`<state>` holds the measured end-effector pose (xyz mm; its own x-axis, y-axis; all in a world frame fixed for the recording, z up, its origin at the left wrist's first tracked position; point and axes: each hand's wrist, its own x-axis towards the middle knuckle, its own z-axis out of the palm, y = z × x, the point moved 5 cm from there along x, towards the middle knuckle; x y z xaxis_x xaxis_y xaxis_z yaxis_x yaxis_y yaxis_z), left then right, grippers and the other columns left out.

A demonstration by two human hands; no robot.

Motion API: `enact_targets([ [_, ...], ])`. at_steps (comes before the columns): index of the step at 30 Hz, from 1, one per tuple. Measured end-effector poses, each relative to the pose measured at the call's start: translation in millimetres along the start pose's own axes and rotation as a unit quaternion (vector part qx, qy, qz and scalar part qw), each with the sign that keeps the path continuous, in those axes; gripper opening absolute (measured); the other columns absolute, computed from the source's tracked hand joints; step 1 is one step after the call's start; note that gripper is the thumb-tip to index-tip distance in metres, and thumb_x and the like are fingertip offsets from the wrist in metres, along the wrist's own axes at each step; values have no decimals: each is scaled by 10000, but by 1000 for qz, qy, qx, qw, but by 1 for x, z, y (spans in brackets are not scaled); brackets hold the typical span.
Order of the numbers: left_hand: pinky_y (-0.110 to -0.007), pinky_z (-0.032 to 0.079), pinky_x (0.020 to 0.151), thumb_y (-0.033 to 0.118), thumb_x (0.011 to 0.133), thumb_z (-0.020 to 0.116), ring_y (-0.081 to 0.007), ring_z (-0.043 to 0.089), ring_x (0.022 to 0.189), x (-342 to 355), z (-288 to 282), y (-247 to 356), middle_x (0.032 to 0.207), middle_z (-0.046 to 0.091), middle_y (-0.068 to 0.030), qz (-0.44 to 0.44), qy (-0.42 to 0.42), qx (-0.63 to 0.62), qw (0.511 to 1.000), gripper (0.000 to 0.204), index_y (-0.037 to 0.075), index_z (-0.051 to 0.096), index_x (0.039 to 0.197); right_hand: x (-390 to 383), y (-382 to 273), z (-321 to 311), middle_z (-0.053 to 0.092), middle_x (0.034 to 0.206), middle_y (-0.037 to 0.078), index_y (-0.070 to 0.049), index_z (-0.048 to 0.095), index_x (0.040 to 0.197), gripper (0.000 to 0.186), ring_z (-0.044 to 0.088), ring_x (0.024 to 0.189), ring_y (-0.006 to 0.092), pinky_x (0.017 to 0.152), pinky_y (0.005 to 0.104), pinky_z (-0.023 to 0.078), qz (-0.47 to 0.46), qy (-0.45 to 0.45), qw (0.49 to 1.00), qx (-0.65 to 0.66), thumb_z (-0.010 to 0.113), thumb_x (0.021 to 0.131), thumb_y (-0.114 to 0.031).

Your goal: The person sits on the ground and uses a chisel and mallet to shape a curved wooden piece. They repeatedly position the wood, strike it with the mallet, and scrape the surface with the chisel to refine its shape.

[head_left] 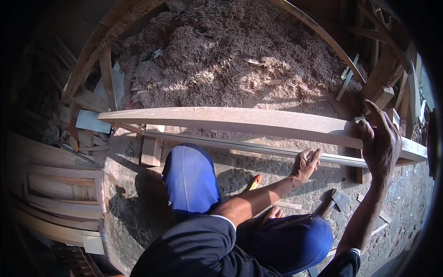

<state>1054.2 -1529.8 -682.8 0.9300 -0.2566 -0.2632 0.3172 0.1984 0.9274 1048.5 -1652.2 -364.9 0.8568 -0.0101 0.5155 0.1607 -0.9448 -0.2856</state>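
Note:
A long pale wooden board spans the view from left to right, with a block below its left end. A thin grooved strip runs along its near side. My left hand is closed on that strip right of centre. My right hand grips the board near its right end, fingers curled over it, hiding part of it. Below them, a yellow-and-red tool and a bladed tool with a wooden handle lie on the worn floor.
A heap of wood shavings lies beyond the board. Curved timbers arch around it, with offcuts piled at both sides. Panelled wooden pieces stand at the left. My blue-clad knees are on the near side, with loose slats on the floor.

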Motion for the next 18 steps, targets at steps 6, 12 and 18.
enact_targets([
  [6,-411,544,771,823,775,669,-228,649,843,-64,-195,-71,969,601,-113,-130,413,-254,865,924,19,538,1211,8,-73,38,709,983,103,-105,686,1232,635,703,925,299,825,439,516,-177,-30,984,-21,714,840,-603],
  [12,-639,221,1187,911,739,572,-366,257,1513,-41,-210,-53,1676,219,-105,-47,264,-399,877,1247,136,145,1619,12,-159,62,669,896,58,-113,671,1118,499,703,853,258,761,406,538,-234,-73,969,16,783,819,-497],
  [18,-562,384,1153,793,810,641,-335,477,1338,-42,-184,-5,1451,474,-131,-6,195,-424,885,1065,94,287,1531,19,-172,31,668,844,28,-118,666,986,469,703,762,229,680,379,560,-276,-10,961,23,824,762,-498],
])
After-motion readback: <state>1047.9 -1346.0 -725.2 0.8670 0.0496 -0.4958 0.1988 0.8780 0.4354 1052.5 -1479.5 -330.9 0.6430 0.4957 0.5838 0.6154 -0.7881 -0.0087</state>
